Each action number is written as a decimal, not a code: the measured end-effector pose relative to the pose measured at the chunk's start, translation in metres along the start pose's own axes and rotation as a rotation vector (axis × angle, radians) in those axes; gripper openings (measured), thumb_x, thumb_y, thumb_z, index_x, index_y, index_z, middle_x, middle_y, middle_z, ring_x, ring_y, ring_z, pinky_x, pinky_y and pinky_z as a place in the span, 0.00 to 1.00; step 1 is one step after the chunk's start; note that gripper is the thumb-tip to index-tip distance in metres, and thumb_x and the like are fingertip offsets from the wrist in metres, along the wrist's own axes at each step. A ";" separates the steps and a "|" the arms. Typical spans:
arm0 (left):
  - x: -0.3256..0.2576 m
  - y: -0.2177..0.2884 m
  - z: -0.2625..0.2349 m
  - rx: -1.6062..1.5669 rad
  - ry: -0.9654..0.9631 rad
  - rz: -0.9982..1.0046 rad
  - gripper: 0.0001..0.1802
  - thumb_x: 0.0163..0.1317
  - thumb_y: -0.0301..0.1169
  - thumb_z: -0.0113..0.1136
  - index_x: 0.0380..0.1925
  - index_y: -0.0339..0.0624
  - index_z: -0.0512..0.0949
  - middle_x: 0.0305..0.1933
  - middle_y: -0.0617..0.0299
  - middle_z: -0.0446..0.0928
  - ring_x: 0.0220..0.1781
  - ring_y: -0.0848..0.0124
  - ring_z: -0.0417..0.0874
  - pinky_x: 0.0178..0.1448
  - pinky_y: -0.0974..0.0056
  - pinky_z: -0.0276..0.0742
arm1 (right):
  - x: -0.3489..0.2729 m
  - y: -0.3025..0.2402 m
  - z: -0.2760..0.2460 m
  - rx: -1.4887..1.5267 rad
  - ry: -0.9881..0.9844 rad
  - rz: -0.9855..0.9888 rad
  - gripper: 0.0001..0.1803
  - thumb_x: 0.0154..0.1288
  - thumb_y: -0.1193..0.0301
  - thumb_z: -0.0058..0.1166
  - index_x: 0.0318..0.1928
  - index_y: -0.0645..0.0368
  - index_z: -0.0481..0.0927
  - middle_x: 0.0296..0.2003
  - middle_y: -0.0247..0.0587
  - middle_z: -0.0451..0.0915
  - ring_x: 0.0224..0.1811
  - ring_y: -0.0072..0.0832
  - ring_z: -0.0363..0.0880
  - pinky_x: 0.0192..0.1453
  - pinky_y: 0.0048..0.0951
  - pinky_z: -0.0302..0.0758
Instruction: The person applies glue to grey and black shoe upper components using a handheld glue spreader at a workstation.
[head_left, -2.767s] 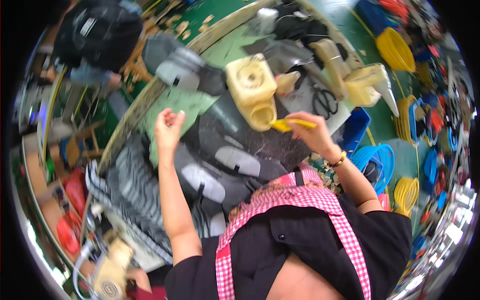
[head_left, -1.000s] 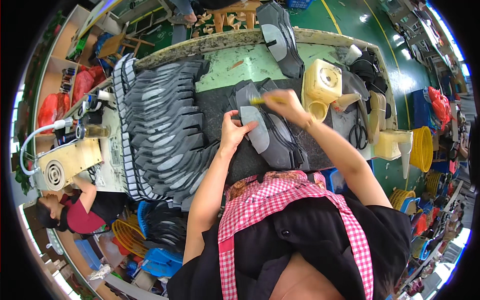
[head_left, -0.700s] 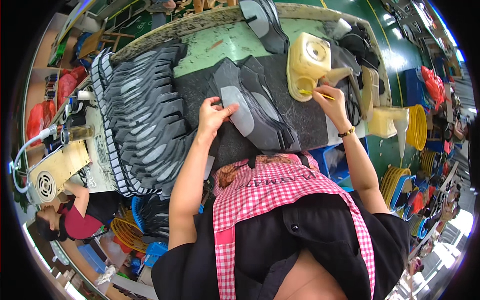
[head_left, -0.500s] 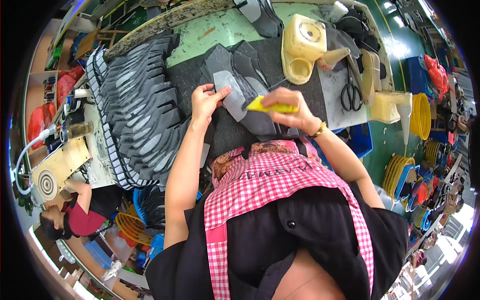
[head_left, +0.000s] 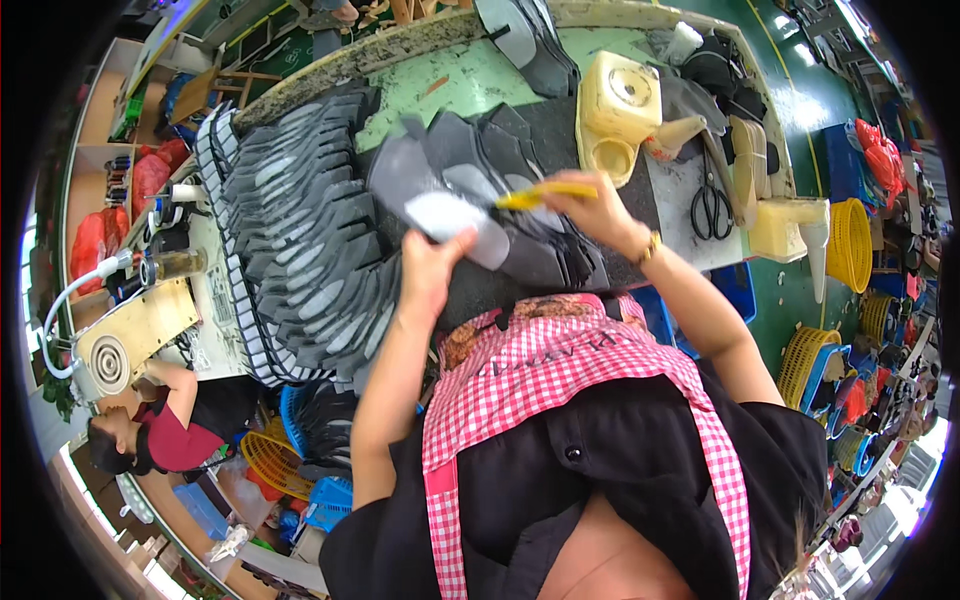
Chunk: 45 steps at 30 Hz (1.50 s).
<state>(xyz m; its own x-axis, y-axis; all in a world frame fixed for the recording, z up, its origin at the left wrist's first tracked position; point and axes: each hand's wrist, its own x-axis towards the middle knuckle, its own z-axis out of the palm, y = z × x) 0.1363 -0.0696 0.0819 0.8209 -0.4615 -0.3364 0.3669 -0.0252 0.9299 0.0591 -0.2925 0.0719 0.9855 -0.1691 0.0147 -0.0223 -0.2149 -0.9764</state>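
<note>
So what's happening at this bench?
A person in a pink checked apron is working on grey shoe-sole pieces. The left hand holds down a light grey insole piece on the dark mat, while the right hand holds a yellow-handled brush at it. A cream glue jug stands behind, and rows of grey pieces lie to the left.

I see bright, even overhead light across the bench (head_left: 450,85), with soft shadows only. Glare whitens the green floor (head_left: 815,105) at upper right and the lower-right rim. Fisheye bending curves every edge inside a black border. The hands (head_left: 600,205) look slightly motion-blurred; the rim is soft.
</note>
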 end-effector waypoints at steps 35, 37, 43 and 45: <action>0.048 -0.036 0.009 0.359 0.171 0.012 0.38 0.32 0.33 0.75 0.44 0.31 0.65 0.31 0.61 0.69 0.28 0.76 0.71 0.33 0.72 0.73 | 0.106 0.020 0.018 -0.472 0.027 -0.310 0.08 0.52 0.74 0.51 0.34 0.59 0.79 0.27 0.48 0.77 0.28 0.43 0.77 0.33 0.34 0.73; 0.044 -0.039 0.010 0.389 0.199 0.021 0.39 0.32 0.32 0.75 0.44 0.31 0.64 0.31 0.61 0.69 0.29 0.75 0.72 0.33 0.71 0.73 | 0.095 0.019 0.015 -0.423 -0.070 -0.424 0.08 0.52 0.74 0.52 0.34 0.60 0.79 0.29 0.47 0.77 0.31 0.43 0.77 0.36 0.36 0.73; 0.038 -0.044 0.002 0.176 0.163 -0.009 0.41 0.31 0.32 0.77 0.45 0.31 0.62 0.35 0.57 0.70 0.33 0.72 0.73 0.35 0.69 0.75 | -0.039 -0.005 -0.051 -0.403 0.017 -0.172 0.07 0.51 0.78 0.56 0.34 0.62 0.79 0.27 0.42 0.79 0.27 0.34 0.78 0.34 0.28 0.73; 0.044 -0.042 -0.003 0.241 0.164 -0.034 0.42 0.31 0.33 0.77 0.46 0.29 0.63 0.36 0.55 0.71 0.33 0.71 0.74 0.36 0.68 0.75 | -0.029 0.009 -0.075 -0.674 0.363 -0.161 0.07 0.52 0.75 0.56 0.33 0.63 0.80 0.30 0.44 0.80 0.31 0.33 0.80 0.36 0.26 0.73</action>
<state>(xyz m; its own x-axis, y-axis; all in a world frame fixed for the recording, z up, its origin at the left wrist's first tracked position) 0.1582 -0.0863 0.0274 0.8772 -0.3075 -0.3688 0.2968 -0.2565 0.9198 0.0180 -0.3618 0.0791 0.8711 -0.3651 0.3284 -0.0952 -0.7816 -0.6165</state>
